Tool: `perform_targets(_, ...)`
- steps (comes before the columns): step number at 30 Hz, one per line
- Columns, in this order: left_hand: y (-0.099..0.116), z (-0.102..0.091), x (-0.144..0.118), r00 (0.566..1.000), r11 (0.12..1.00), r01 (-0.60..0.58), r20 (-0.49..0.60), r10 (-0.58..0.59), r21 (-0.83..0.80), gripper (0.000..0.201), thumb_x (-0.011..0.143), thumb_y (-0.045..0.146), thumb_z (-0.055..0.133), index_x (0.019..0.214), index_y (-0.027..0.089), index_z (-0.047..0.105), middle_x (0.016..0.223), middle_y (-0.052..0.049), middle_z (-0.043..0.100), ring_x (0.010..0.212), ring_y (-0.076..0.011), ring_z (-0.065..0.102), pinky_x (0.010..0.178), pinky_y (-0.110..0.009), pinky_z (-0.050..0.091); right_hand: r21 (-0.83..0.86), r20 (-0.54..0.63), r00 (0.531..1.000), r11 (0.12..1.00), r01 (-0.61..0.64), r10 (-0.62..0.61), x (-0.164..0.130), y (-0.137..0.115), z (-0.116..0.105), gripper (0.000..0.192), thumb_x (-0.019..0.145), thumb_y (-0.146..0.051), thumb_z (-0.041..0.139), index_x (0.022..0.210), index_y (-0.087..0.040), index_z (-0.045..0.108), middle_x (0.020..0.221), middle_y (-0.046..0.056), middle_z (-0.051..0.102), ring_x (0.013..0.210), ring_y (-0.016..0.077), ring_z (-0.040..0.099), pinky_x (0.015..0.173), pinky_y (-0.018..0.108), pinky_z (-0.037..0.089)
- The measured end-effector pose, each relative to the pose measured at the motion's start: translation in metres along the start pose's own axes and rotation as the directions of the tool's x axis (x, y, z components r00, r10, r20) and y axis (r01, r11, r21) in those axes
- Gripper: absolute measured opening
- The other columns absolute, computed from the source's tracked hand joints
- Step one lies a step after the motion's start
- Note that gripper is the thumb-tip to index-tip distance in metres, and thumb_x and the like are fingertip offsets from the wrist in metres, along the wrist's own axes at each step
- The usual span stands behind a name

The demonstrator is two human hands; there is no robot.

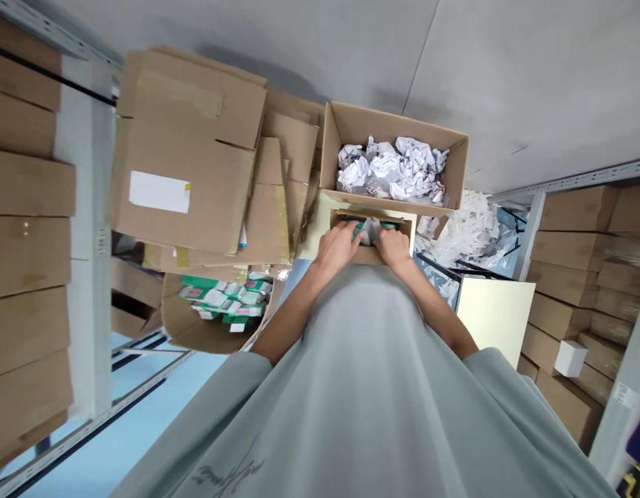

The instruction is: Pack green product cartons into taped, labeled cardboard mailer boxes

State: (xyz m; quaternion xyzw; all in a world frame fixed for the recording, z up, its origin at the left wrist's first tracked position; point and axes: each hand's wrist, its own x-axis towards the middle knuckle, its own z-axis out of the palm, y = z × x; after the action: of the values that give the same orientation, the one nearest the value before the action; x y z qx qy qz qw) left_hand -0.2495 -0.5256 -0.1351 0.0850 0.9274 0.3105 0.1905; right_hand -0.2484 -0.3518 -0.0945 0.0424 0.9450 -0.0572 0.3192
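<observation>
Directly in front of me a small cardboard box (pixel 369 256) stands on a pale tabletop (pixel 313 238), with green packets inside. A wad of crumpled paper (pixel 370 229) lies over the packets. From the left, my left hand (pixel 337 245) reaches over the box rim, its curled fingers and thumb on the paper's left side. My right hand (pixel 394 245) closes on the paper from the right side. Some fingertips of both hands are hidden inside the box.
Behind the small box sits a larger carton (pixel 397 202) with crumpled paper. Flattened cardboard (pixel 189 152) leans at left, above an open carton (pixel 177 315) of green-and-white packets (pixel 236 301). Shredded white paper (pixel 468 225) is at right. Shelves of cartons (pixel 29 256) flank both sides.
</observation>
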Motion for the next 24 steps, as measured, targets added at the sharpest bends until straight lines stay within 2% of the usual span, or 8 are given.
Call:
perform_targets(2,0.001,-0.008,-0.002,0.999,1.0,0.002,-0.033,-0.002,-0.012,0.037,0.11,0.032,0.065,0.144,0.022,0.077,0.141,-0.017,0.081,0.119,-0.0386,0.08,0.103,-0.046,0.06,0.016,-0.048,0.999,1.0,0.009,-0.008,-0.015,0.006,-0.017,0.026,0.109,-0.032,0.076,0.127,-0.015,0.081,0.121,0.026,0.086,0.118,0.0389,0.083,0.1,0.042,0.061)
perform_targets(5,0.004,-0.025,-0.003,0.996,0.999,-0.011,-0.088,0.008,-0.036,0.037,0.111,0.032,0.066,0.145,0.024,0.076,0.143,-0.014,0.081,0.118,-0.0368,0.08,0.102,-0.044,0.06,0.077,-0.238,0.97,0.994,0.079,-0.058,-0.024,0.019,-0.054,0.031,0.116,-0.041,0.063,0.132,-0.02,0.08,0.117,0.02,0.087,0.114,0.0392,0.083,0.1,0.044,0.06)
perform_targets(7,0.009,-0.036,-0.003,0.992,0.997,-0.024,-0.123,0.015,-0.067,0.037,0.111,0.032,0.065,0.146,0.024,0.076,0.145,-0.013,0.08,0.118,-0.0357,0.08,0.104,-0.044,0.06,0.116,-0.4,0.911,0.98,0.159,-0.101,-0.006,0.027,-0.083,0.036,0.12,-0.042,0.053,0.134,-0.021,0.078,0.121,0.018,0.086,0.118,0.0384,0.081,0.105,0.047,0.061)
perform_targets(10,0.019,-0.048,0.0,0.988,0.994,-0.047,-0.154,0.031,-0.103,0.037,0.112,0.032,0.064,0.146,0.021,0.077,0.148,-0.014,0.079,0.119,-0.0344,0.08,0.106,-0.043,0.059,0.128,-0.532,0.829,0.952,0.277,-0.17,0.057,0.027,-0.122,0.039,0.12,-0.045,0.054,0.136,-0.017,0.076,0.126,0.018,0.084,0.13,0.0373,0.076,0.114,0.052,0.06)
perform_targets(13,0.027,-0.052,-0.002,0.985,0.99,-0.073,-0.166,0.051,-0.124,0.037,0.112,0.032,0.064,0.145,0.02,0.077,0.149,-0.013,0.079,0.114,-0.0315,0.081,0.104,-0.041,0.059,0.08,-0.463,0.879,0.982,0.172,-0.116,0.13,0.012,-0.147,0.043,0.118,-0.044,0.064,0.135,-0.006,0.074,0.135,0.024,0.079,0.139,0.0376,0.074,0.123,0.056,0.054)
perform_targets(16,0.027,-0.05,-0.012,0.983,0.985,-0.071,-0.177,0.043,-0.155,0.035,0.112,0.031,0.064,0.143,0.023,0.078,0.144,-0.01,0.081,0.101,-0.0273,0.081,0.099,-0.038,0.06,0.029,-0.308,0.95,0.998,0.055,-0.043,0.173,-0.006,-0.158,0.046,0.119,-0.035,0.057,0.132,0.006,0.073,0.14,0.026,0.074,0.145,0.0348,0.073,0.127,0.052,0.048)
perform_targets(20,0.013,-0.047,-0.03,0.982,0.975,-0.025,-0.189,-0.017,-0.219,0.033,0.111,0.033,0.064,0.139,0.024,0.079,0.138,-0.009,0.083,0.097,-0.0261,0.081,0.094,-0.036,0.06,0.053,-0.358,0.933,0.996,0.07,-0.047,0.167,-0.008,-0.162,0.027,0.111,-0.013,0.064,0.133,-0.003,0.077,0.142,0.025,0.078,0.144,0.0395,0.073,0.125,0.062,0.051)
perform_targets(24,-0.004,-0.043,-0.041,0.976,0.964,0.018,-0.203,-0.074,-0.266,0.033,0.112,0.033,0.061,0.137,0.022,0.08,0.139,-0.01,0.083,0.099,-0.0259,0.081,0.093,-0.036,0.061,0.124,-0.563,0.817,0.966,0.228,-0.121,0.116,0.024,-0.158,0.034,0.12,-0.038,0.056,0.127,-0.014,0.079,0.127,0.017,0.084,0.13,0.0328,0.079,0.12,0.051,0.058)
